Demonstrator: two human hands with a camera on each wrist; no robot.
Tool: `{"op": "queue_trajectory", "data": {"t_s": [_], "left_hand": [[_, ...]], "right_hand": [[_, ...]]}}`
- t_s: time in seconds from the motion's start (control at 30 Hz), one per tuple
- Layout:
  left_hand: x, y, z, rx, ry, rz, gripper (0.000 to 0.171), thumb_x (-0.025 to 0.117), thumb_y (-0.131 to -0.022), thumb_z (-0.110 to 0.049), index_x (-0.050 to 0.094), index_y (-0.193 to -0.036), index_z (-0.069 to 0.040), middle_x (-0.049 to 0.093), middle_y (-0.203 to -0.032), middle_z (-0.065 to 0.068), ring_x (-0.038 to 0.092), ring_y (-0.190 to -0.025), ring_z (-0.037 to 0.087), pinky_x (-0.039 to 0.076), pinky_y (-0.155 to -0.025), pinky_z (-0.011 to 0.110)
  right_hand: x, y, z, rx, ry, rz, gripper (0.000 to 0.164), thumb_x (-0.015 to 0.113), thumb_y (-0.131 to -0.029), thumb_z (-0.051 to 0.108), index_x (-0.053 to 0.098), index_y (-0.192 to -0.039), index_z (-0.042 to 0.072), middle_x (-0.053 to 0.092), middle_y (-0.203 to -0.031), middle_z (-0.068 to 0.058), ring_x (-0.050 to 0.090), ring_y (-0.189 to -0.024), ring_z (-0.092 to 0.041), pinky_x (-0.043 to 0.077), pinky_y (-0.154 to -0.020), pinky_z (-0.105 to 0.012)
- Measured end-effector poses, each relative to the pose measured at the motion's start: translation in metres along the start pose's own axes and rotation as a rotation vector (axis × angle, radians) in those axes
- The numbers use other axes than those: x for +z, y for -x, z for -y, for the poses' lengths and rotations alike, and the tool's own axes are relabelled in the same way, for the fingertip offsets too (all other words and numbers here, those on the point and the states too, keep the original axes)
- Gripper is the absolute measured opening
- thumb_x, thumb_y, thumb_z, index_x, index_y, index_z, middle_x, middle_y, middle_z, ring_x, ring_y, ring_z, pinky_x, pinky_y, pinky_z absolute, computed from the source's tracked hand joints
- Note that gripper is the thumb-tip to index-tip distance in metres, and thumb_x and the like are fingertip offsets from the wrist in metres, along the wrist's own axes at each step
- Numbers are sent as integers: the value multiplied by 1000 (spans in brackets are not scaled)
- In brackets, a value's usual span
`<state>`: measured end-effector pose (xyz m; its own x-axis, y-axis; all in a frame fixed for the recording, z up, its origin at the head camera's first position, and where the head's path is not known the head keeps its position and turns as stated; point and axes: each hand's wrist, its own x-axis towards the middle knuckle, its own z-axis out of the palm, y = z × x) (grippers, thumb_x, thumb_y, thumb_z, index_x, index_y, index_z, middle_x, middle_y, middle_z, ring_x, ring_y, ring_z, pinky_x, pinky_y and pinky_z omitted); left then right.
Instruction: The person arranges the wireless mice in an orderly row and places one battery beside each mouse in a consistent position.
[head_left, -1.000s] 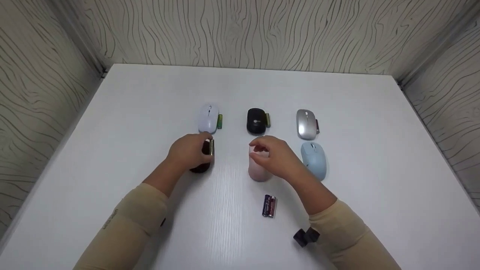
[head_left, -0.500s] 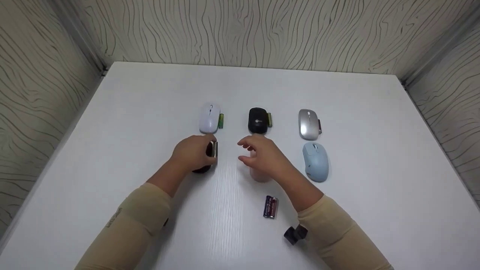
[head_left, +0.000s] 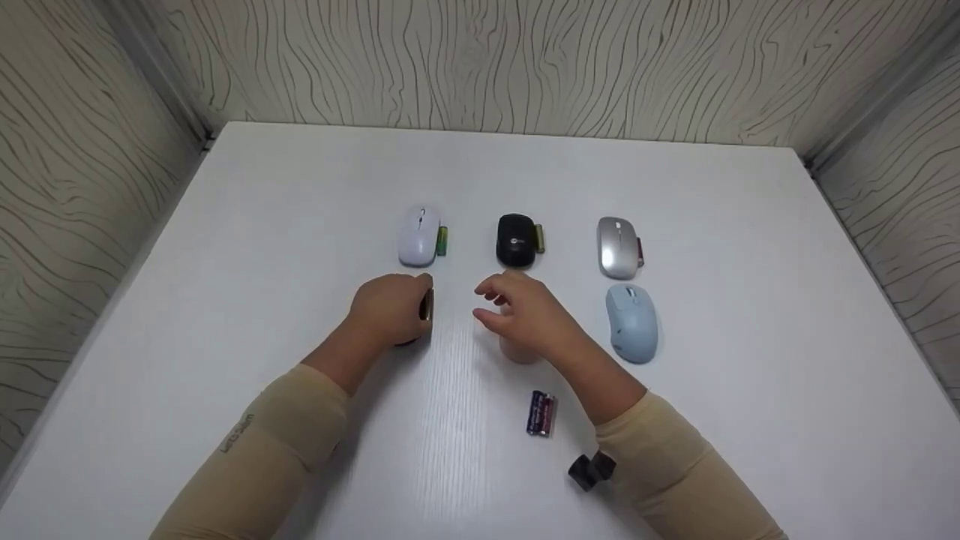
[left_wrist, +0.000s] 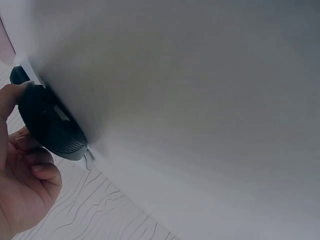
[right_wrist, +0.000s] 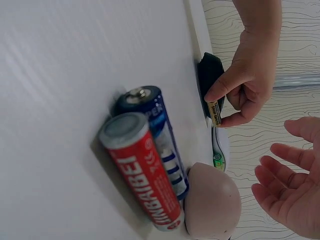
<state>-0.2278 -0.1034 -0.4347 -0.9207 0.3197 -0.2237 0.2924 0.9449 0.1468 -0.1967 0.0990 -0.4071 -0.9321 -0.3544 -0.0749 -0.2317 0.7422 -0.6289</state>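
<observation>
With thumb and a fingertip, my left hand [head_left: 386, 309] pinches a small gold-labelled battery [right_wrist: 214, 114] by its ends, alongside a black mouse [right_wrist: 210, 75]. In the head view this hand covers most of that mouse; the left wrist view shows the mouse's ribbed dark body [left_wrist: 52, 122] beyond the fingers. My right hand [head_left: 523, 309] hovers over a pale pink mouse [head_left: 519, 351], fingers loosely bent and thumb apart, holding nothing. Nearer me, a red and a blue battery [right_wrist: 145, 170] lie side by side on the table.
Along the back stand a white mouse [head_left: 418, 238], another black mouse [head_left: 516, 241] and a silver mouse [head_left: 617, 249], each with a battery beside it. A light blue mouse [head_left: 631, 324] lies right of my right hand. Patterned panels [head_left: 480, 67] enclose the white table [head_left: 300, 187].
My right hand has shifted left, off the middle of the pink mouse, and then stayed still. My left hand has turned slightly over the black mouse, so less of the battery shows.
</observation>
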Motion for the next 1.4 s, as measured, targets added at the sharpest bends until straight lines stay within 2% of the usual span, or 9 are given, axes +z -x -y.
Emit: {"op": "queue_trajectory", "data": {"t_s": [0.17, 0.43, 0.7, 0.93, 1.2, 1.4], "left_hand": [[1, 1, -4, 20, -65, -28, 16, 63, -78, -25, 57, -88, -15, 55, -71, -1, 51, -65, 17, 46, -59, 33], [0, 3, -9, 22, -132, -34, 20, 63, -76, -24, 61, -92, -13, 59, -77, 2, 52, -69, 18, 49, -67, 37], [-1, 4, -9, 39, -150, -60, 16, 63, -74, -24, 61, -86, -14, 57, -74, 0, 50, -67, 17, 48, -63, 36], [0, 4, -11, 36, -150, -65, 18, 64, -74, -25, 61, -88, -14, 58, -75, 0, 50, -68, 17, 48, -64, 34], [-8, 7, -17, 13, -94, -59, 32, 68, -74, -30, 62, -100, -13, 58, -80, 1, 51, -72, 18, 48, -65, 35], [-18, 13, -29, 14, -35, -61, 56, 72, -73, -39, 57, -121, -16, 61, -100, 5, 55, -81, 18, 51, -72, 38]], "right_hand": [[-1, 2, 2, -27, -14, -4, 27, 63, -86, 25, 62, -110, 14, 59, -106, -4, 57, -99, -17, 47, -86, -31], [-1, 3, 2, -15, -16, 5, 28, 63, -86, 24, 61, -111, 12, 59, -105, -5, 57, -99, -17, 46, -87, -31], [-4, 5, 2, -31, -22, 4, 28, 63, -86, 24, 62, -110, 9, 60, -104, -8, 57, -97, -18, 47, -86, -32], [-6, 6, 0, -17, -23, -3, 27, 64, -86, 24, 62, -109, 13, 60, -104, -7, 56, -96, -17, 47, -86, -32], [-14, 11, -3, -35, -28, -24, 27, 64, -85, 23, 62, -109, 12, 60, -103, -6, 55, -96, -17, 47, -86, -32], [-21, 16, -10, -43, -25, -31, 26, 63, -85, 23, 62, -108, 11, 60, -103, -7, 55, -95, -18, 47, -86, -32]]}}
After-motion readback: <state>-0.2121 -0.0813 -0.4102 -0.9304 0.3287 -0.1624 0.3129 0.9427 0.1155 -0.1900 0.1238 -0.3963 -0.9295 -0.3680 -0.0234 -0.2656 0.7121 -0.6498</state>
